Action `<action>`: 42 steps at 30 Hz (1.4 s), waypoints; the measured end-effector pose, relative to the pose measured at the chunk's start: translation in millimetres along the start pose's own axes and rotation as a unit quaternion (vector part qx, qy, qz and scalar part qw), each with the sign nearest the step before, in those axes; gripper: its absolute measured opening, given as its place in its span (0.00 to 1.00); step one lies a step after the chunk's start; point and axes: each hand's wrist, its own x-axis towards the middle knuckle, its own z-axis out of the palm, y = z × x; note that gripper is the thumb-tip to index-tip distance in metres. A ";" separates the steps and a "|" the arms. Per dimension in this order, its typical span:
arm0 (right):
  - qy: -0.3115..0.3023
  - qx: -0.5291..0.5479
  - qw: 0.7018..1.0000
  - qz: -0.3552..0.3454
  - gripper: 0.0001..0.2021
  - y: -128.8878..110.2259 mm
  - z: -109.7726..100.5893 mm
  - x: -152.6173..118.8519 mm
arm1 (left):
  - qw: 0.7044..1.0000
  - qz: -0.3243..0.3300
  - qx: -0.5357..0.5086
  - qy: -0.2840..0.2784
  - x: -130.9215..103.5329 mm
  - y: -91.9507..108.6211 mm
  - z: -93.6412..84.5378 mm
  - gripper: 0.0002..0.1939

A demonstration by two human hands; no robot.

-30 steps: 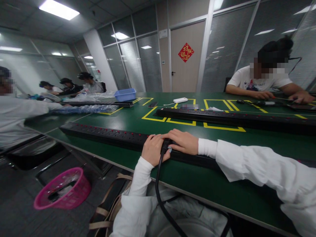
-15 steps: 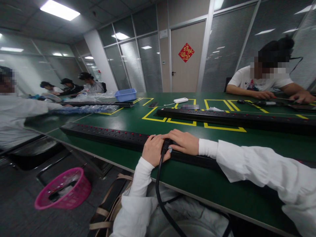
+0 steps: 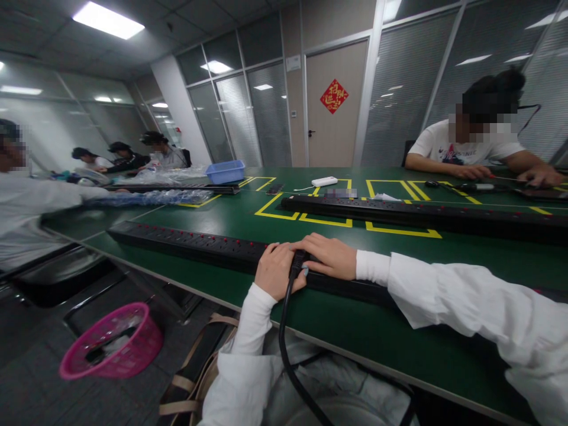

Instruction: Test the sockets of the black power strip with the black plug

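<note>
A long black power strip point(image 3: 190, 244) with red switches lies along the near edge of the green table. At its middle, my left hand point(image 3: 276, 271) is closed around a black plug point(image 3: 298, 260), whose thick cable point(image 3: 286, 349) hangs down over the table edge. My right hand point(image 3: 331, 255) lies across the strip from the right, its fingers closed on the same plug and meeting my left hand. The plug's front end is hidden by the fingers, against the strip.
Beyond lies a second black strip point(image 3: 399, 212), with a white device point(image 3: 325, 181) and a blue bin point(image 3: 225, 172) farther back. A pink basket point(image 3: 146, 343) stands on the floor at left. People sit at the left and across the table at right.
</note>
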 end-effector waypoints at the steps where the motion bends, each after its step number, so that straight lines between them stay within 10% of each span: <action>1: 0.000 0.000 1.000 0.000 0.20 -0.1 -0.1 0.0 | 1.000 0.001 0.001 0.001 -0.1 -0.2 0.1 0.19; 42: 0.005 0.008 1.000 -0.003 0.20 0.7 0.8 -0.3 | 1.000 0.000 -0.001 0.007 0.1 0.3 -1.3 0.18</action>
